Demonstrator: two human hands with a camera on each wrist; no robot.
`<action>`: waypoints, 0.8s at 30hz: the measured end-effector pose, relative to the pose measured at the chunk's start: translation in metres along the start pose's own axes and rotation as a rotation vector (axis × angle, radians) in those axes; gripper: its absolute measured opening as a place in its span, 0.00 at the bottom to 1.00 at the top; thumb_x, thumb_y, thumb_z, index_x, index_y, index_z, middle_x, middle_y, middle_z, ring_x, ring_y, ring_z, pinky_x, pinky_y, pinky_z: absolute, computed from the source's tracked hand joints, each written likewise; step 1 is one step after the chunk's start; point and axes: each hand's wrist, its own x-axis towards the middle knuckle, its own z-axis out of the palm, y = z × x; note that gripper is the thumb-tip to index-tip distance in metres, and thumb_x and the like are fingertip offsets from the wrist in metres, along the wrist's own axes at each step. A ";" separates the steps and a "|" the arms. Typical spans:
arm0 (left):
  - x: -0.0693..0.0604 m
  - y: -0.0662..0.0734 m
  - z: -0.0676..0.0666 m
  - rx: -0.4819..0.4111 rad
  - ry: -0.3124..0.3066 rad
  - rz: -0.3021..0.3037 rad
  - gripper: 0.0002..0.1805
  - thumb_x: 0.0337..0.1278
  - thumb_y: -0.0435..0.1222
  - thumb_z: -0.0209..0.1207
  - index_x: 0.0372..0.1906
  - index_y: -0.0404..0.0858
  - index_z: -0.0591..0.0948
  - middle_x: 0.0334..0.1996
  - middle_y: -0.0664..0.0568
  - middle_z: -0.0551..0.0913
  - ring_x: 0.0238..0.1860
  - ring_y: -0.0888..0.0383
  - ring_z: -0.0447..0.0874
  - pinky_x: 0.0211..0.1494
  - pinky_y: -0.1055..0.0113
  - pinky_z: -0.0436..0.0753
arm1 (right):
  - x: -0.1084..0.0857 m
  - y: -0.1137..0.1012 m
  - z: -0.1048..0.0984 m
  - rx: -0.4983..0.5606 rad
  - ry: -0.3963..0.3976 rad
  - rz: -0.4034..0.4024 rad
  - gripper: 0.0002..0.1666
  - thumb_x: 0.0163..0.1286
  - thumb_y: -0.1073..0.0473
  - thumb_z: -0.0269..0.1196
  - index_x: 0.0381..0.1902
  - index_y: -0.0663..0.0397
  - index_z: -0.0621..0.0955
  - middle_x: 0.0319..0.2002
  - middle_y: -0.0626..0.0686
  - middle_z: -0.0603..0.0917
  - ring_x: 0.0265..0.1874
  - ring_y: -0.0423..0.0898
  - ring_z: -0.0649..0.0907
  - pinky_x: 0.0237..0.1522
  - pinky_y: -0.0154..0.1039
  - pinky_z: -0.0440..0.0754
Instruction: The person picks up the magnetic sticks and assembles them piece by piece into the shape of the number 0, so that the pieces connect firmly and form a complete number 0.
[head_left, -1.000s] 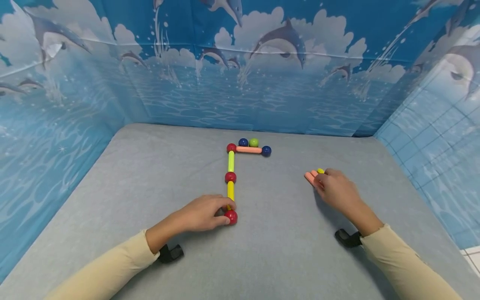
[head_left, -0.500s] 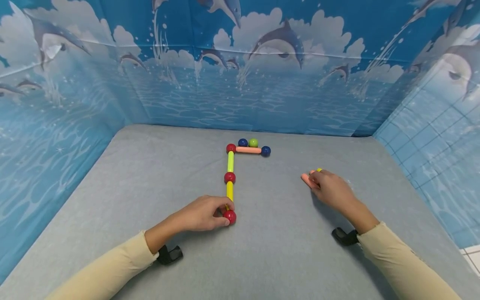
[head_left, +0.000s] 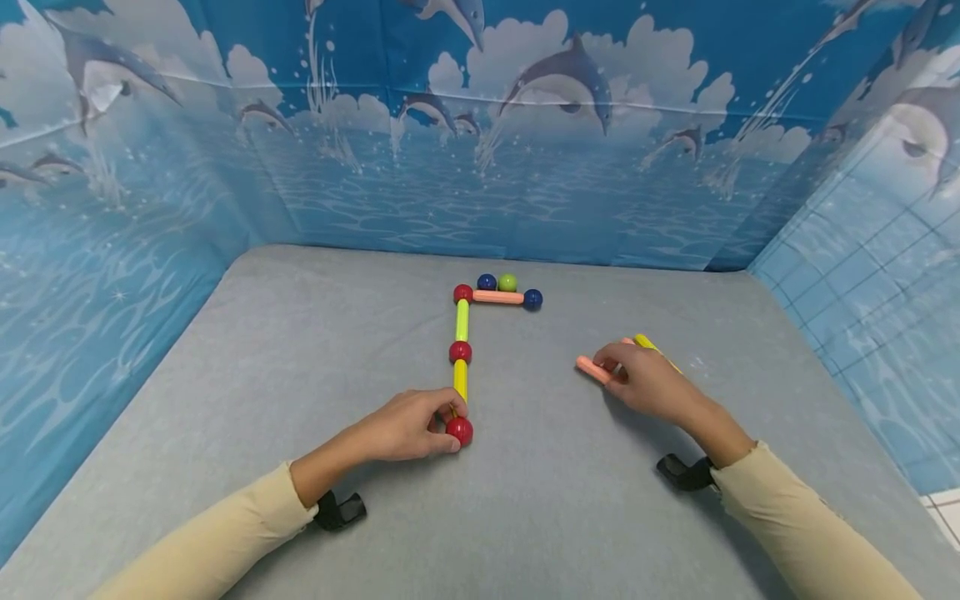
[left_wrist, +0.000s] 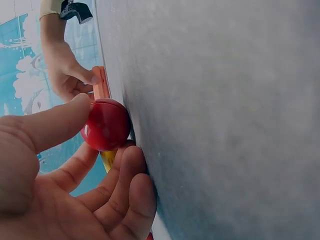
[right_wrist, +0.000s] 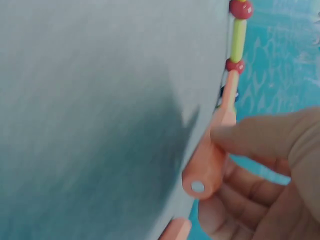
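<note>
My left hand (head_left: pixel 412 425) holds the red ball (head_left: pixel 460 432) at the near end of a chain, thumb and fingers about it. In the left wrist view that red ball (left_wrist: pixel 106 125) sits against the thumb, with a yellow rod (left_wrist: pixel 108 160) behind it. The chain runs away through a yellow rod (head_left: pixel 461 379), a red ball (head_left: pixel 461 352), a lime rod (head_left: pixel 462 321) and another red ball (head_left: pixel 463 293). To the right, my right hand (head_left: pixel 648 379) pinches an orange magnetic rod (head_left: pixel 592 369); its silver end shows on the orange rod (right_wrist: pixel 205 165) in the right wrist view.
From the far red ball an orange rod (head_left: pixel 498 297) extends right to a dark blue ball (head_left: pixel 532 299). A blue ball (head_left: pixel 487 282) and a green ball (head_left: pixel 507 283) lie behind it. A yellow rod (head_left: pixel 651 346) lies beyond my right hand. Dolphin-printed curtains border the grey table (head_left: pixel 337 317).
My right hand has moved left with an orange rod, away from the loose rods, uncovering more of the yellow one. My left hand stays at the near red ball.
</note>
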 end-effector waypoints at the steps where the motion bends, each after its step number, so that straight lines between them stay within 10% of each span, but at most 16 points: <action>1: 0.000 0.000 0.000 -0.002 0.000 -0.003 0.15 0.56 0.35 0.68 0.47 0.46 0.79 0.35 0.56 0.82 0.32 0.62 0.76 0.33 0.70 0.75 | -0.001 -0.002 -0.001 0.025 -0.010 -0.035 0.17 0.61 0.70 0.67 0.49 0.61 0.83 0.42 0.57 0.87 0.38 0.49 0.84 0.42 0.49 0.84; 7: -0.001 0.002 0.000 -0.008 0.006 -0.017 0.14 0.55 0.35 0.68 0.46 0.46 0.80 0.35 0.56 0.82 0.32 0.61 0.76 0.33 0.70 0.75 | -0.007 -0.019 -0.002 0.118 -0.088 -0.194 0.20 0.62 0.72 0.66 0.53 0.56 0.82 0.45 0.52 0.86 0.40 0.44 0.84 0.42 0.43 0.85; 24: -0.003 0.004 0.000 -0.033 -0.007 -0.071 0.15 0.55 0.33 0.68 0.46 0.47 0.79 0.35 0.55 0.82 0.33 0.60 0.76 0.33 0.69 0.74 | -0.003 -0.074 0.014 0.121 -0.260 -0.312 0.17 0.67 0.65 0.64 0.53 0.46 0.83 0.49 0.46 0.85 0.41 0.37 0.79 0.45 0.38 0.82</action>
